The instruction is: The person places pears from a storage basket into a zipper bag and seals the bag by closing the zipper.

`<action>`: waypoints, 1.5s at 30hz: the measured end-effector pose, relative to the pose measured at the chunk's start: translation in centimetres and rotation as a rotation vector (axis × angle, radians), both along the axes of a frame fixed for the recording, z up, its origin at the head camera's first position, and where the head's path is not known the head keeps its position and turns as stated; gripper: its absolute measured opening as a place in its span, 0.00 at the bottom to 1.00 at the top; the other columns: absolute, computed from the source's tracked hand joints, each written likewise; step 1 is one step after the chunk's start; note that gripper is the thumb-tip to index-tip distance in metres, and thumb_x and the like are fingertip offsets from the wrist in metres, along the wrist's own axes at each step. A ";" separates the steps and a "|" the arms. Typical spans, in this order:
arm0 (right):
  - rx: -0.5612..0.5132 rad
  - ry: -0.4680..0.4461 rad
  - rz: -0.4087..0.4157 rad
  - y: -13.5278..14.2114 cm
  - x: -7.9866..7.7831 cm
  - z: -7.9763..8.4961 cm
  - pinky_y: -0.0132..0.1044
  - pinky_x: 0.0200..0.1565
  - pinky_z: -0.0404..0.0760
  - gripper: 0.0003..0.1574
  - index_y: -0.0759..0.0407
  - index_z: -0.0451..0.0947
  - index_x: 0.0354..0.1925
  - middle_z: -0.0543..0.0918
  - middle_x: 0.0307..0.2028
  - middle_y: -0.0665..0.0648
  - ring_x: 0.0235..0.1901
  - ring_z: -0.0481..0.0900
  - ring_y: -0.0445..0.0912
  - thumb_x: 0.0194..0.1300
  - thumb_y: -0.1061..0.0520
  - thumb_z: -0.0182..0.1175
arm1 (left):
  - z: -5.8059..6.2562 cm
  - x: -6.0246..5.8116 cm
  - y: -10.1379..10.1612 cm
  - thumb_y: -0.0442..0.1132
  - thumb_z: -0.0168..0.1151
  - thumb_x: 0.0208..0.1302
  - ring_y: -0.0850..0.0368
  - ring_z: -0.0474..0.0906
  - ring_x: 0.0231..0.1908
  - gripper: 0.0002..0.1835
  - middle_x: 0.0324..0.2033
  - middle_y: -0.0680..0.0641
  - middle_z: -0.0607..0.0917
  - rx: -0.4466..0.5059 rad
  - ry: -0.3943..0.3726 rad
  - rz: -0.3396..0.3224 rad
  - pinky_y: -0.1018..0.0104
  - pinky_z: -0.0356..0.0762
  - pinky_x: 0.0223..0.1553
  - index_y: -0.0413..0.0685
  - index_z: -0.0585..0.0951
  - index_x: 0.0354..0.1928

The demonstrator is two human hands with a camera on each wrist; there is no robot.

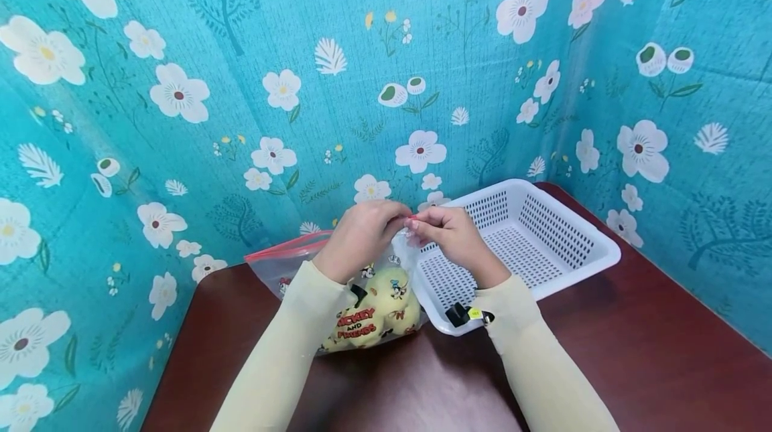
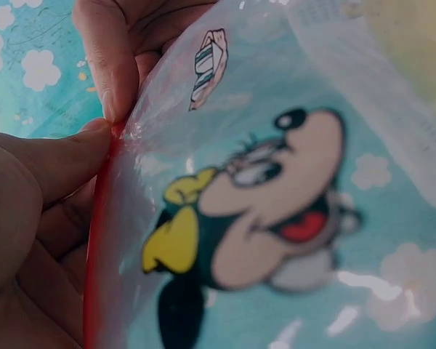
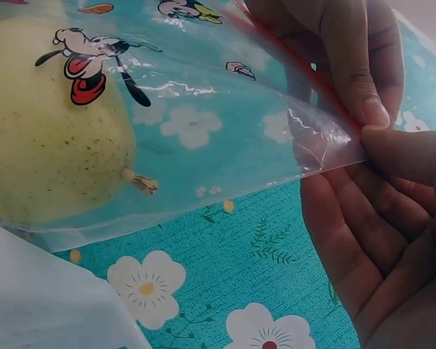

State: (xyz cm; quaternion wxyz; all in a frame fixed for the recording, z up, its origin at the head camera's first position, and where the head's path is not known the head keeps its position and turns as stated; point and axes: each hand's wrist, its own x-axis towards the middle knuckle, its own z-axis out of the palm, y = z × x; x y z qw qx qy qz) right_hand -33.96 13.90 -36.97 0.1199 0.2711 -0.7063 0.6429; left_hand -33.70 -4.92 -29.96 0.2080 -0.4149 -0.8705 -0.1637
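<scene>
A clear zip bag point(image 1: 286, 264) with a red zip edge and printed cartoon figures stands on the table, pears inside. Through its film in the right wrist view, one yellow-green pear point(image 3: 65, 138) shows its brown stem. My left hand point(image 1: 364, 234) pinches the red zip point(image 2: 102, 233) near the bag's right upper corner. Beside it my right hand point(image 1: 455, 238) pinches that same corner between thumb and fingers. The thumbs and fingertips of both hands nearly meet there. In the head view, my left hand and sleeve cover part of the bag.
A white perforated plastic basket point(image 1: 594, 264) stands right of the bag, partly behind my right forearm. The dark red-brown table point(image 1: 410, 392) runs back to a teal flowered cloth point(image 1: 338, 110). A black strap with a yellow tag point(image 1: 476, 313) is at my right wrist.
</scene>
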 end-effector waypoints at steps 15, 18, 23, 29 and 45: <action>0.032 0.005 0.002 -0.6 -0.3 0.2 0.42 0.35 0.84 0.11 0.70 0.83 0.40 0.85 0.29 0.59 0.29 0.84 0.51 0.69 0.60 0.61 | 0.3 0.4 -1.3 0.40 0.63 0.68 0.64 0.78 0.35 0.06 0.37 0.56 0.86 -0.006 -0.016 0.043 0.70 0.77 0.39 0.51 0.86 0.43; 0.037 -0.008 -0.011 -0.6 -0.3 0.2 0.42 0.35 0.84 0.13 0.70 0.83 0.40 0.85 0.28 0.59 0.29 0.84 0.51 0.69 0.58 0.61 | 0.3 0.4 -1.6 0.40 0.63 0.68 0.64 0.78 0.33 0.06 0.36 0.55 0.86 -0.007 -0.012 0.053 0.70 0.77 0.37 0.51 0.86 0.42; 0.048 -0.009 -0.048 -0.7 -0.4 0.2 0.42 0.35 0.84 0.13 0.67 0.83 0.40 0.84 0.28 0.58 0.29 0.83 0.51 0.69 0.56 0.62 | 0.2 0.3 -2.0 0.40 0.63 0.68 0.64 0.76 0.31 0.06 0.35 0.54 0.86 0.001 0.004 0.055 0.69 0.77 0.36 0.50 0.86 0.42; 0.067 0.012 -0.109 -0.9 -0.4 0.1 0.42 0.36 0.83 0.12 0.63 0.84 0.40 0.83 0.29 0.56 0.30 0.82 0.49 0.69 0.55 0.61 | 0.2 0.2 -2.5 0.40 0.62 0.69 0.63 0.75 0.29 0.06 0.34 0.54 0.85 0.001 0.027 0.050 0.68 0.77 0.33 0.49 0.86 0.41; 0.042 0.060 -0.177 -0.9 -0.3 -0.1 0.37 0.43 0.80 0.12 0.61 0.85 0.41 0.85 0.36 0.53 0.39 0.80 0.45 0.69 0.54 0.61 | 0.5 0.5 -2.8 0.38 0.63 0.67 0.64 0.72 0.24 0.06 0.31 0.53 0.85 0.020 0.050 0.020 0.72 0.73 0.28 0.47 0.86 0.42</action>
